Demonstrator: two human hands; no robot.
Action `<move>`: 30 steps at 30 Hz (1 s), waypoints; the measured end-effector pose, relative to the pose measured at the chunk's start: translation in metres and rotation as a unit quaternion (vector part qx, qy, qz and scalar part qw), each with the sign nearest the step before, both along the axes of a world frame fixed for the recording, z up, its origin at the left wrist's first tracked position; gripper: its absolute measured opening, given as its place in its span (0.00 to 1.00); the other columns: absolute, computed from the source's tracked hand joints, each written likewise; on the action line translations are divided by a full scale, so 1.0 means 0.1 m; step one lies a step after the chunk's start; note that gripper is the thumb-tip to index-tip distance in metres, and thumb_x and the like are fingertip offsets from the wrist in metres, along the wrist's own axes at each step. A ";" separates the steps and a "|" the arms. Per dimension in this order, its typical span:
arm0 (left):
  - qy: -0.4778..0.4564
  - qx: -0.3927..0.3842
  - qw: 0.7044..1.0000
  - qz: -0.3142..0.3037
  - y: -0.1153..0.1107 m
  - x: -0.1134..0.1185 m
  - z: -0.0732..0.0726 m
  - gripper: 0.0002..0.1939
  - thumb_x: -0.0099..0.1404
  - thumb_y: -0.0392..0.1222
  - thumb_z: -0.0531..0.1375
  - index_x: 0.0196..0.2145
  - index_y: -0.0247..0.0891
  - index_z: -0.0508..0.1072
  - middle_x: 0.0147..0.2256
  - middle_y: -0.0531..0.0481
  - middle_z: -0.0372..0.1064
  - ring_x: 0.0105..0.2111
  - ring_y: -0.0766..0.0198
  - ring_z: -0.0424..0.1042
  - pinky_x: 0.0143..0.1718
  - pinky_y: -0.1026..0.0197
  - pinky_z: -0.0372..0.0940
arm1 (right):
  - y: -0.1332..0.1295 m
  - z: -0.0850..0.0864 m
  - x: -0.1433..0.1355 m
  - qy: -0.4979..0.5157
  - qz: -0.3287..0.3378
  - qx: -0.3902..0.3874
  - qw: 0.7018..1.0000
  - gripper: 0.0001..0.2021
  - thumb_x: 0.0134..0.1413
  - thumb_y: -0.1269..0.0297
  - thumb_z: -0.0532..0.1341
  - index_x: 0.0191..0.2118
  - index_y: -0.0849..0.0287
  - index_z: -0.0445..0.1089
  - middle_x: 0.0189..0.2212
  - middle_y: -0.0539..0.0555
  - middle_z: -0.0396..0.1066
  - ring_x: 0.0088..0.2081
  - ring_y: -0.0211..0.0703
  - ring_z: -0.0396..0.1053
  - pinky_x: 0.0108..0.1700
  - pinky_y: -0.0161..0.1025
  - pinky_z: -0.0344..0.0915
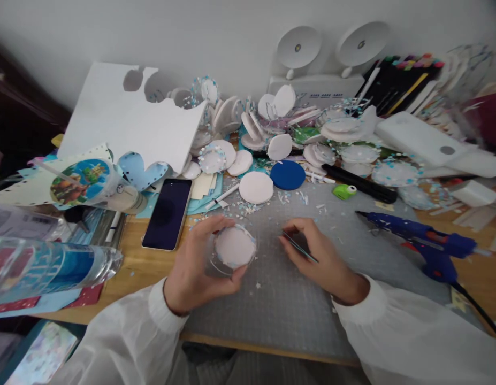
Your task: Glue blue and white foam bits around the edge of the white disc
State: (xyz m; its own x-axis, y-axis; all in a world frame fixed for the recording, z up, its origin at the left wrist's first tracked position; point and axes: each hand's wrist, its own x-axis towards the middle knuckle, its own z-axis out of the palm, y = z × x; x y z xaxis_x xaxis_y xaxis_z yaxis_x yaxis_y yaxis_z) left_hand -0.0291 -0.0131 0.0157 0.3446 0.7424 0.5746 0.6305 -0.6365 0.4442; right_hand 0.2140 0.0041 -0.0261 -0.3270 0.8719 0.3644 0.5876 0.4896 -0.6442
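My left hand (pixel 195 267) is closed around the edge of a round white foam disc (pixel 235 247). Small blue and white bits line the disc's rim, and a clear ring shows round it. To its right, my right hand (pixel 320 256) pinches slim tweezers (pixel 299 247), their tips apart from the disc. Both hands are above a grey cutting mat (pixel 267 315). Just beyond them lie a plain white disc (pixel 256 187) and a blue round lid (pixel 288 175), with pale scraps scattered nearby.
A blue glue gun (pixel 420 235) lies at right with its cord. At left are a phone (pixel 167 214), a water bottle (pixel 55 264) and a plastic cup (pixel 91 182). Decorated discs pile up behind, below a two-headed lamp (pixel 315 85). A black cutter (pixel 360 183) rests near the pile.
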 end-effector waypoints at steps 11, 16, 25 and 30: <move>-0.017 -0.032 0.999 0.005 0.11 -0.13 -0.16 0.44 0.49 0.38 0.69 0.59 0.33 0.53 0.47 0.38 0.67 0.45 0.53 0.69 0.43 0.53 0.69 | 0.03 -0.02 -0.02 -0.019 -0.027 -0.006 0.999 0.07 0.57 0.70 0.57 0.42 0.57 0.61 0.34 0.53 0.67 0.35 0.41 0.68 0.37 0.39 0.66; -0.010 -0.036 0.999 -0.006 0.13 -0.09 -0.13 0.41 0.50 0.38 0.69 0.57 0.32 0.55 0.46 0.38 0.68 0.46 0.53 0.68 0.43 0.54 0.68 | 0.03 -0.02 -0.02 -0.021 -0.010 0.010 1.000 0.07 0.57 0.73 0.56 0.41 0.57 0.59 0.33 0.53 0.66 0.34 0.41 0.66 0.36 0.39 0.65; 0.009 -0.074 0.997 0.011 0.14 -0.02 -0.11 0.36 0.51 0.38 0.68 0.54 0.34 0.58 0.46 0.40 0.67 0.46 0.54 0.69 0.45 0.53 0.68 | -0.02 0.04 0.02 0.243 -0.071 -0.097 0.963 0.07 0.57 0.70 0.58 0.39 0.54 0.59 0.33 0.50 0.67 0.32 0.37 0.68 0.32 0.35 0.65; 0.003 -0.144 0.989 -0.013 0.20 0.15 -0.12 0.37 0.53 0.41 0.68 0.56 0.38 0.54 0.50 0.41 0.65 0.49 0.53 0.67 0.49 0.51 0.66 | -0.04 0.19 0.10 0.442 -0.025 -0.193 0.876 0.06 0.58 0.68 0.59 0.37 0.53 0.60 0.29 0.47 0.67 0.29 0.34 0.67 0.31 0.32 0.63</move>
State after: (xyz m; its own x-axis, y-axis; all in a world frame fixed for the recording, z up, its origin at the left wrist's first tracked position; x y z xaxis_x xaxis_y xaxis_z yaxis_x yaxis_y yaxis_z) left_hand -0.0145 0.0069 0.0040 0.3690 0.8658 0.3381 0.6187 -0.5002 0.6058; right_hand 0.2241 0.0000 -0.0069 -0.0235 0.9911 0.1313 -0.2097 0.1235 -0.9699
